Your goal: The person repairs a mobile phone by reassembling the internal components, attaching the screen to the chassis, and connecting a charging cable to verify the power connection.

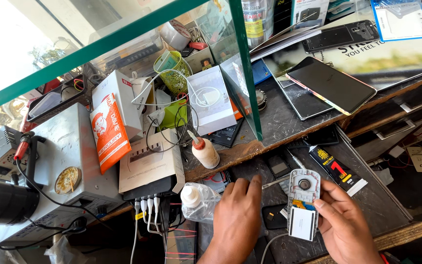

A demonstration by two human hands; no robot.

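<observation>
The opened phone back frame [303, 203] stands upright between your hands, low over the dark bench [367, 205]. Your right hand [343, 225] pinches its right edge with thumb and fingers. Your left hand [238, 215] rests flat and open just beside it, near a clear plastic bottle [197, 200]. A black glue tube [335, 170] lies just above.

head cam | 1 view | looks steeply down, forward | close over hands [289, 220] | cluttered workbench [279, 122]
</observation>
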